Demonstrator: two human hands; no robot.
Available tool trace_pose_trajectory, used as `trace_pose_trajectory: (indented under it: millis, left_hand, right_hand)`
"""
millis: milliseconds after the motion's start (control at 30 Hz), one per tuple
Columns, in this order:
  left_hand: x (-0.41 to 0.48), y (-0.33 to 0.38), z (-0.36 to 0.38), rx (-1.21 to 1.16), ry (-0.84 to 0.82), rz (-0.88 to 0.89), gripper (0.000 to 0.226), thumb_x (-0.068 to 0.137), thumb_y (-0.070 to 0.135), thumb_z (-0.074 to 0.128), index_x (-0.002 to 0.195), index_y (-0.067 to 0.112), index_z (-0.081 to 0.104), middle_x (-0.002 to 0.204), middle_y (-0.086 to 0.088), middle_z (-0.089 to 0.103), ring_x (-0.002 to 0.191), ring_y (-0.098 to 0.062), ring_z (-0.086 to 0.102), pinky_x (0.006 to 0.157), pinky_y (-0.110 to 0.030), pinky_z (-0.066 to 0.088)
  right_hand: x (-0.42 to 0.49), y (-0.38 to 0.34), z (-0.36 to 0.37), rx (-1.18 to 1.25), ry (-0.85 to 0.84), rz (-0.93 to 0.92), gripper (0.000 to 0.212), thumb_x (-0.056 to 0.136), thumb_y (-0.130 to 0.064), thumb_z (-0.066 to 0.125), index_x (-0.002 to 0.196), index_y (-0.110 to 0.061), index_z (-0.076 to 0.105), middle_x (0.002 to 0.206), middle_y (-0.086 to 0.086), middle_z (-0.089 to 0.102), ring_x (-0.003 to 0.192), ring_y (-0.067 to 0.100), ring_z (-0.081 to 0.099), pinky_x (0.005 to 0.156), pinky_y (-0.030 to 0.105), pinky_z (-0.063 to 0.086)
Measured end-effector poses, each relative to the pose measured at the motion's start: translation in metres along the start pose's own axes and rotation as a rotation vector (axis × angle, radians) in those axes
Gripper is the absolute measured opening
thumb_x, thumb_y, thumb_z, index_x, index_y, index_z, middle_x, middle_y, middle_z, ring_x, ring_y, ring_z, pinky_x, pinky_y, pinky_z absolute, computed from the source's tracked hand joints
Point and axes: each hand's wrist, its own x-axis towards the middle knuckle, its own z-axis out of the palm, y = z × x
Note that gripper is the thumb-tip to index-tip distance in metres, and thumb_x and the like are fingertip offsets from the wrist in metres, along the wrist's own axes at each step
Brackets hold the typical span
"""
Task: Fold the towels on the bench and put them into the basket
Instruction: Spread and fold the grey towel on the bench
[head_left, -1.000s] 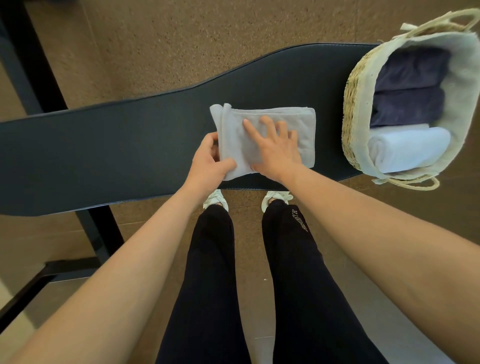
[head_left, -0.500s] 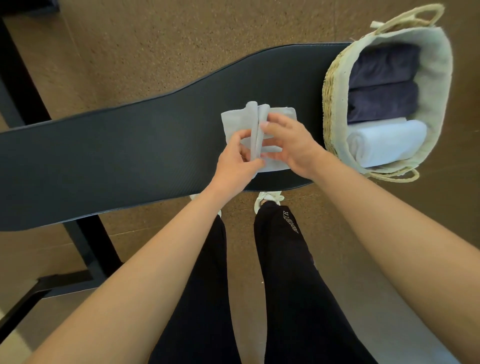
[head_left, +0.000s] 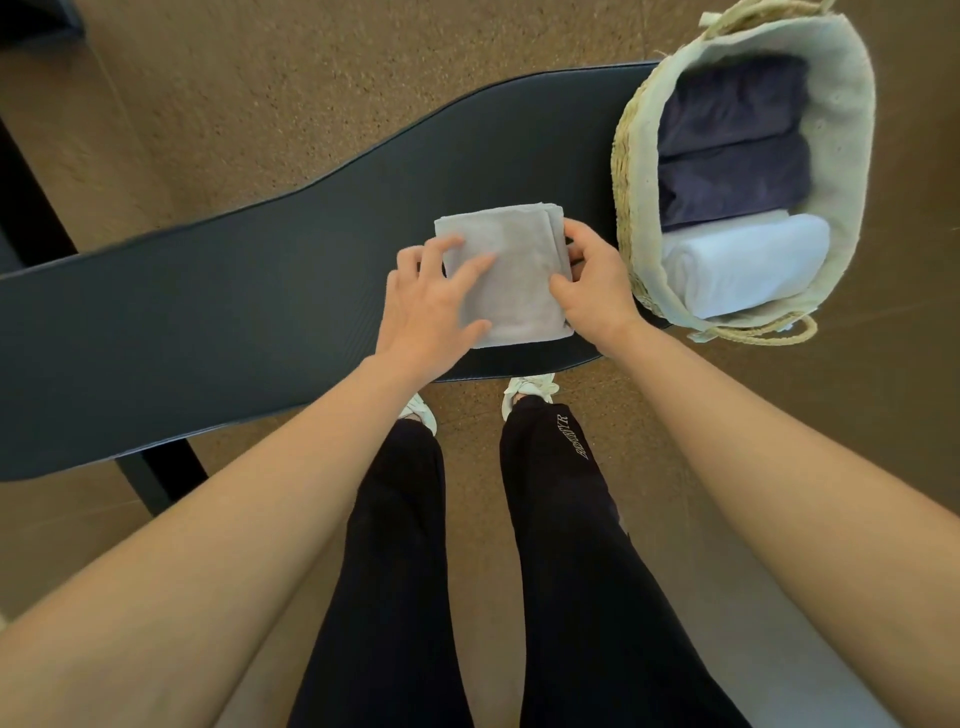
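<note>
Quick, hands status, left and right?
Left hand: open, pressing flat on the grey towel.
Right hand: gripping the towel's right edge.

Folded grey towel (head_left: 511, 283) on bench (head_left: 234, 312), beside basket (head_left: 631, 208)

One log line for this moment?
left hand flat on towel | right hand grips towel edge | towel folded on bench | basket beside right hand

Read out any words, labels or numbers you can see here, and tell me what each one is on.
"...YR": pale outlined lettering on the right trouser leg; only these last letters read, the earlier ones are too blurred.
No text shows on the grey towel, the basket or the bench.
</note>
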Motion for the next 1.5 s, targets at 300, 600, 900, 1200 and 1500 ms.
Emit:
trace_pose_trajectory:
  millis: [300,600,900,1200,1500]
  left_hand:
    - [0.017,0.032,0.018,0.165,-0.051,-0.220,0.086,0.073,0.053,0.085,0.146,0.047,0.040,0.169,-0.015,0.002,0.150,-0.045,0.017,0.115,-0.056,0.033]
    - [0.006,0.038,0.027,-0.196,-0.052,-0.361,0.085,0.083,0.013,0.081,0.151,0.039,0.036,0.149,-0.012,0.030,0.123,-0.032,0.045,0.090,-0.043,0.055]
    - [-0.014,-0.008,0.024,-0.414,-0.089,-0.335,0.070,0.083,0.016,0.075,0.143,0.040,0.047,0.138,-0.001,0.034,0.115,-0.021,0.051,0.086,-0.035,0.055]
    - [-0.007,0.000,0.026,-0.771,0.135,-0.730,0.066,0.082,0.036,0.082,0.133,0.025,0.041,0.122,0.003,0.058,0.103,-0.016,0.064,0.082,-0.033,0.054]
    - [0.007,0.004,0.027,-0.738,-0.046,-0.796,0.058,0.081,0.046,0.083,0.122,0.019,0.052,0.113,0.003,0.065,0.097,-0.017,0.066,0.065,-0.025,0.048]
  right_hand:
    - [0.004,0.014,0.006,-0.323,0.161,-0.146,0.079,0.091,-0.015,0.070,0.158,-0.027,0.029,0.137,0.007,0.040,0.116,0.016,0.047,0.096,0.025,0.047]
    - [-0.011,0.019,0.016,-0.274,-0.019,-0.098,0.080,0.092,-0.019,0.074,0.157,-0.027,0.029,0.142,0.007,0.033,0.119,0.013,0.043,0.094,0.024,0.045]
    - [-0.044,0.014,0.041,-0.312,0.119,0.087,0.055,0.091,-0.019,0.074,0.136,-0.021,0.043,0.134,0.005,0.042,0.100,0.019,0.061,0.079,0.029,0.055]
    - [-0.028,0.002,0.043,-0.605,0.055,-0.376,0.060,0.080,-0.030,0.084,0.134,-0.023,0.058,0.134,0.006,0.052,0.119,0.027,0.048,0.091,0.034,0.054]
    - [-0.018,0.000,0.052,-0.915,-0.066,-0.249,0.102,0.080,-0.055,0.078,0.160,-0.033,0.018,0.153,0.009,0.032,0.130,0.032,0.039,0.107,0.045,0.041]
